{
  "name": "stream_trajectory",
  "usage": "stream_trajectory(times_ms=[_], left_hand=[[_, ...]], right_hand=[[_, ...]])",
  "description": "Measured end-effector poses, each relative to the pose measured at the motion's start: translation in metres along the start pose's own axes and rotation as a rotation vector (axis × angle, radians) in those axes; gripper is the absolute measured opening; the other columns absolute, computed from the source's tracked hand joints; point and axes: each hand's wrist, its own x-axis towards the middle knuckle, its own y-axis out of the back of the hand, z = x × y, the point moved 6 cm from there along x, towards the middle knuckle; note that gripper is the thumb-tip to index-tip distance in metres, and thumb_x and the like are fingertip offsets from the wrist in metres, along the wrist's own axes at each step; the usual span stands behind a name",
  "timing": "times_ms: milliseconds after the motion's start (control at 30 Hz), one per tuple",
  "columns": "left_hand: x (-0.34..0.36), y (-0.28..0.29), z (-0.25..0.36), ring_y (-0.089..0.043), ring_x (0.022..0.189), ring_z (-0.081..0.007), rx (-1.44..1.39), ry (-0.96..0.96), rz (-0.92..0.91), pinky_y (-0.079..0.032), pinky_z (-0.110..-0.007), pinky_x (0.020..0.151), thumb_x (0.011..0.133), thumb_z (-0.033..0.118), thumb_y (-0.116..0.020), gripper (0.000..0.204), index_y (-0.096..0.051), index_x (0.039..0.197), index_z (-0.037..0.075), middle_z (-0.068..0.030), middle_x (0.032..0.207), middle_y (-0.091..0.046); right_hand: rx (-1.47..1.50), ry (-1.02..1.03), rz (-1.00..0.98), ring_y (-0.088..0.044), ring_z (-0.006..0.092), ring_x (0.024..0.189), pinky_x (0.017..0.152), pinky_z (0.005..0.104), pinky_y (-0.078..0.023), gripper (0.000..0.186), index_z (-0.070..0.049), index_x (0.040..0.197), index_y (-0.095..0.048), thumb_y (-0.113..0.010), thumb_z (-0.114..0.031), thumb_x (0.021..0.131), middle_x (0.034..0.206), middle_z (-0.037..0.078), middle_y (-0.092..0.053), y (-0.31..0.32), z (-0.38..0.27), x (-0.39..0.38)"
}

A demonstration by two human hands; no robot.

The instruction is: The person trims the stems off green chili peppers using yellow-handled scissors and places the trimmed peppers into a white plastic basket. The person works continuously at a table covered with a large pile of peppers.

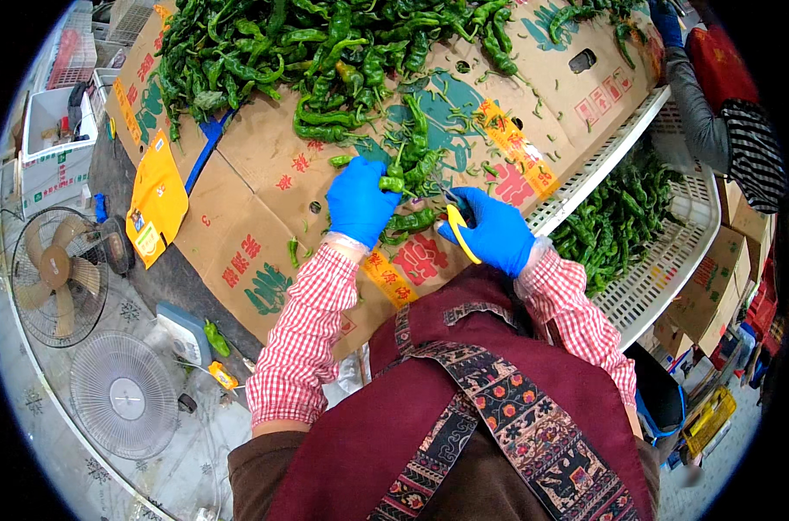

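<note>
My left hand (358, 203), in a blue glove, is closed around a green pepper (392, 184) whose end shows between the fingers. My right hand (499, 234), gloved alike, grips yellow-handled scissors (460, 231), their short dark tips pointing toward the left hand. Between and just beyond the hands lie a few loose green peppers (420, 165) on flattened cardboard (238, 200). Farther off, a large heap of long, wrinkled green peppers (316, 52) covers the far part of the cardboard. Small cut stems are scattered to the right of the heap.
A white slatted crate (685, 269) holding green peppers stands close on my right. A co-worker's grey sleeve (703, 113) reaches in at far right. Left are an orange-yellow packet (157, 200), a blue strap (205, 148), two fans (124, 398) and a white bin (56, 165).
</note>
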Motion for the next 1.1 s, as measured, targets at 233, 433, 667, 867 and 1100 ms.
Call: stream_trajectory(times_ms=[233,433,667,867,1100], left_hand=[[-0.015,0.014,0.011,-0.061,0.085,-0.0341,-0.101,-0.075,0.028,-0.049,-0.044,0.072,0.067,0.017,-0.079,0.033,-0.067,0.095,0.008,-0.0124,0.091,-0.061],[-0.018,0.051,0.013,-0.062,0.087,-0.0287,-0.1,-0.209,0.273,-0.05,-0.036,0.073,0.073,0.011,-0.078,0.033,-0.065,0.103,0.006,-0.0103,0.096,-0.061],[-0.025,0.089,-0.017,-0.064,0.085,-0.0252,-0.443,0.015,0.131,-0.051,-0.035,0.074,0.078,0.009,-0.074,0.027,-0.06,0.1,0.005,-0.0101,0.089,-0.063],[-0.053,0.012,0.029,-0.06,0.085,-0.0355,0.112,-0.433,-0.066,-0.046,-0.046,0.072,0.066,0.005,-0.07,0.031,-0.061,0.096,0.008,-0.0129,0.09,-0.062],[-0.054,-0.021,0.022,-0.058,0.088,-0.0359,0.187,-0.471,-0.07,-0.044,-0.046,0.075,0.067,0.005,-0.068,0.028,-0.059,0.093,0.009,-0.0125,0.092,-0.061]], right_hand=[[-0.109,0.023,-0.124,-0.068,0.0333,0.093,0.08,0.0401,-0.053,0.064,-0.005,0.123,-0.059,-0.072,-0.051,0.081,0.103,0.02,-0.069,0.003,-0.014,0.017],[0.229,0.09,0.072,-0.067,0.0285,0.076,0.069,0.0359,-0.052,0.042,-0.003,0.11,-0.065,-0.072,-0.036,0.086,0.09,0.016,-0.07,0.014,-0.012,0.015],[0.681,-0.147,0.191,-0.06,0.0075,0.066,0.058,0.0233,-0.049,0.031,-0.001,0.111,-0.065,-0.071,-0.024,0.091,0.082,0.003,-0.067,0.036,0.038,-0.016],[0.157,-0.063,-0.015,-0.068,0.0248,0.082,0.074,0.0363,-0.053,0.056,-0.002,0.115,-0.063,-0.074,-0.046,0.083,0.094,0.014,-0.07,-0.022,0.071,-0.051],[0.163,-0.157,-0.155,-0.067,0.0346,0.092,0.08,0.0408,-0.051,0.066,-0.001,0.109,-0.064,-0.067,-0.061,0.081,0.099,0.021,-0.069,-0.059,0.079,-0.027]])
